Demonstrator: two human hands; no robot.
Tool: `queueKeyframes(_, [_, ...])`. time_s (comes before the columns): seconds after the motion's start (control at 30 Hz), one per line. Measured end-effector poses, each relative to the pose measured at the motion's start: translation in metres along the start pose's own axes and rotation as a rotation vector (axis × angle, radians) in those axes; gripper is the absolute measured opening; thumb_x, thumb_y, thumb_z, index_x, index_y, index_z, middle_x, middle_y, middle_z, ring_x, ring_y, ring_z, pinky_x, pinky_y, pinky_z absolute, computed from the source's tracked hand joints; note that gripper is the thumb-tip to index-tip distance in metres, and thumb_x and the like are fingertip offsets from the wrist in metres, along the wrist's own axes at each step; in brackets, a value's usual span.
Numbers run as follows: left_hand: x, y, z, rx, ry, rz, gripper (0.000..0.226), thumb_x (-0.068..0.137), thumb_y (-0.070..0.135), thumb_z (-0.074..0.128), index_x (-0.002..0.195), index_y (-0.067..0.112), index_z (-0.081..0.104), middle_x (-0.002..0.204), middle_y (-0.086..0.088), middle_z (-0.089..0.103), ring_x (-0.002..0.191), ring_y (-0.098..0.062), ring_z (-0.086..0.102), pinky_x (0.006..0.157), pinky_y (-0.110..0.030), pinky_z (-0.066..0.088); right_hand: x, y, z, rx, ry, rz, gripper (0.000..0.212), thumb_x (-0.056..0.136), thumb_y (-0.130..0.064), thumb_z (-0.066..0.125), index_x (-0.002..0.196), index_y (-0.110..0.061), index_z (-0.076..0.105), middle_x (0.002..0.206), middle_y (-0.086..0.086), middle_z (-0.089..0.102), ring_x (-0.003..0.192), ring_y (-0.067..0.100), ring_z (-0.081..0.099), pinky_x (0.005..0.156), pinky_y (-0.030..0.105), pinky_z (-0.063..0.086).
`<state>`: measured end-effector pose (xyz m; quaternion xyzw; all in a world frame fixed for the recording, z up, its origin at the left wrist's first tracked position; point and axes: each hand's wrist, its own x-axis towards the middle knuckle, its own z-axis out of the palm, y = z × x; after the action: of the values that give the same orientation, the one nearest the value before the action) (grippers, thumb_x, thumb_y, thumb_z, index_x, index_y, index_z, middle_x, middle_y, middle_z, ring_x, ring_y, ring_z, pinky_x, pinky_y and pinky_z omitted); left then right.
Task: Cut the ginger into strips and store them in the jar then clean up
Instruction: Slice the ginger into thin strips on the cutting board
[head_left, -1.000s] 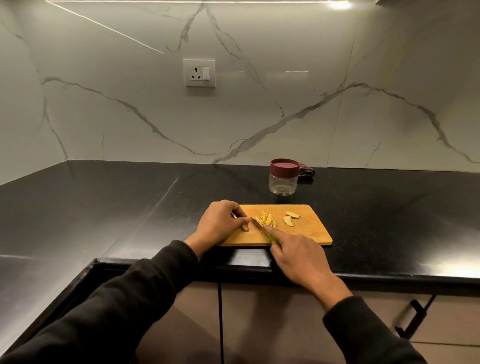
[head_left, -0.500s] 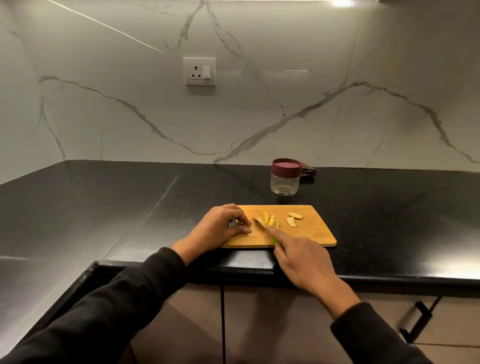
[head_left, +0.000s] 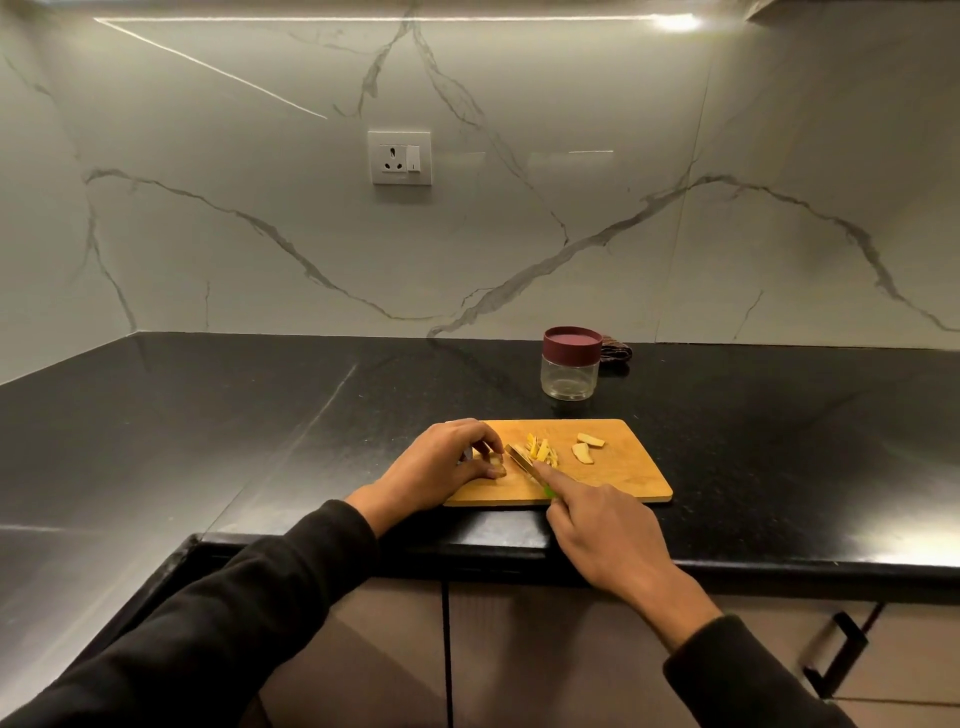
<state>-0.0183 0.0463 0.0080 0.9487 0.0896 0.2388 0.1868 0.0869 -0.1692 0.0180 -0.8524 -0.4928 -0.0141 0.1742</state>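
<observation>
Centrally, a wooden cutting board (head_left: 618, 480) lies on the black countertop (head_left: 260, 415), close to its front edge. The left hand (head_left: 441, 467) rests on the board's left end, its fingers curled over a small piece of ginger (head_left: 497, 466) and pinching it against the wood. The right hand (head_left: 602, 525) grips a knife (head_left: 524, 464), with the index finger stretched along the top of the blade; a bit of green handle shows just below that finger, and the rest of the handle is hidden in the palm. The blade stands on the board just to the right of the held piece, between it and a small heap of cut strips (head_left: 541, 451). The strips are pale yellow and lie fanned out beside the blade, near the middle of the board. Two larger slices (head_left: 586, 448), uncut, lie further right on the board, apart from the heap and close to each other.

Behind the board, well apart from it, a clear glass jar (head_left: 570, 371) stands upright on the countertop with its dark red lid (head_left: 572, 344) in place. A dark cloth (head_left: 616, 354) lies just behind the jar on its right side, partly hidden by it. Both arms wear black sleeves (head_left: 234, 618). A white wall socket (head_left: 399, 158) sits on the marble backsplash (head_left: 675, 234) above the countertop, and cabinet doors with a black handle (head_left: 836, 654) show below the counter's edge.
</observation>
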Motion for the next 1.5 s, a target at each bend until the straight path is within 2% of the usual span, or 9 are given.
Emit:
queueKeyframes(0.1, [0.000, 0.001, 0.001, -0.007, 0.014, -0.003, 0.023, 0.088, 0.021, 0.076, 0.110, 0.026, 0.069, 0.108, 0.017, 0.062, 0.095, 0.005, 0.059, 0.079, -0.010, 0.049, -0.001, -0.001, 0.000, -0.007, 0.009, 0.000, 0.052, 0.106, -0.041, 0.031, 0.156, -0.045, 0.018, 0.078, -0.007, 0.055, 0.068, 0.007, 0.050, 0.058, 0.029, 0.036])
queueKeyframes(0.27, [-0.002, 0.002, 0.001, 0.049, 0.035, 0.109, 0.012, 0.089, 0.024, 0.075, 0.101, 0.021, 0.078, 0.109, 0.011, 0.067, 0.093, 0.000, 0.062, 0.082, -0.011, 0.048, -0.001, -0.002, -0.004, -0.013, -0.032, -0.003, 0.053, 0.106, -0.040, 0.031, 0.157, -0.044, 0.017, 0.082, -0.006, 0.055, 0.069, 0.008, 0.048, 0.063, 0.030, 0.037])
queueKeyframes(0.5, [0.004, 0.004, -0.008, 0.135, -0.011, 0.176, 0.009, 0.088, 0.021, 0.076, 0.096, 0.022, 0.080, 0.103, 0.011, 0.071, 0.091, -0.002, 0.067, 0.086, -0.021, 0.055, -0.006, -0.010, -0.002, 0.043, -0.021, -0.019, 0.053, 0.106, -0.037, 0.033, 0.158, -0.038, 0.018, 0.083, -0.006, 0.057, 0.071, 0.007, 0.051, 0.060, 0.027, 0.037])
queueKeyframes(0.77, [0.017, 0.009, -0.016, 0.191, -0.103, 0.160, 0.008, 0.086, 0.020, 0.079, 0.093, 0.023, 0.082, 0.098, 0.010, 0.074, 0.086, -0.003, 0.068, 0.081, -0.021, 0.056, -0.001, -0.024, 0.001, 0.091, -0.033, -0.024, 0.054, 0.106, -0.034, 0.033, 0.158, -0.032, 0.020, 0.085, -0.004, 0.055, 0.072, 0.010, 0.050, 0.062, 0.030, 0.038])
queueKeyframes(0.97, [0.021, 0.012, -0.020, 0.201, -0.131, 0.128, 0.007, 0.085, 0.022, 0.080, 0.091, 0.023, 0.082, 0.094, 0.011, 0.074, 0.080, 0.000, 0.064, 0.074, -0.008, 0.048, 0.005, -0.031, 0.005, 0.099, -0.040, -0.033, 0.054, 0.106, -0.034, 0.034, 0.158, -0.032, 0.020, 0.094, -0.002, 0.059, 0.076, 0.011, 0.052, 0.065, 0.030, 0.040])
queueKeyframes(1.17, [0.022, 0.015, -0.022, 0.220, -0.144, 0.128, 0.008, 0.086, 0.022, 0.079, 0.093, 0.022, 0.082, 0.095, 0.010, 0.074, 0.081, -0.003, 0.067, 0.078, -0.020, 0.056, 0.012, -0.037, 0.007, 0.079, -0.055, -0.025, 0.053, 0.107, -0.033, 0.034, 0.158, -0.031, 0.020, 0.092, -0.003, 0.053, 0.076, 0.011, 0.050, 0.063, 0.028, 0.039])
queueKeyframes(1.33, [0.022, 0.017, -0.023, 0.245, -0.153, 0.126, 0.010, 0.087, 0.020, 0.078, 0.096, 0.021, 0.082, 0.097, 0.008, 0.074, 0.083, -0.005, 0.068, 0.082, -0.021, 0.057, 0.018, -0.040, 0.008, 0.073, -0.075, -0.027, 0.053, 0.107, -0.032, 0.035, 0.158, -0.030, 0.020, 0.103, 0.000, 0.059, 0.087, 0.013, 0.056, 0.072, 0.029, 0.047])
queueKeyframes(1.5, [0.023, 0.017, -0.022, 0.255, -0.152, 0.100, 0.009, 0.087, 0.020, 0.078, 0.095, 0.021, 0.082, 0.094, 0.009, 0.074, 0.082, -0.004, 0.068, 0.082, -0.021, 0.058, 0.018, -0.039, 0.008, 0.074, -0.093, -0.019, 0.052, 0.107, -0.032, 0.037, 0.157, -0.030, 0.022, 0.107, 0.000, 0.059, 0.091, 0.014, 0.055, 0.074, 0.029, 0.046])
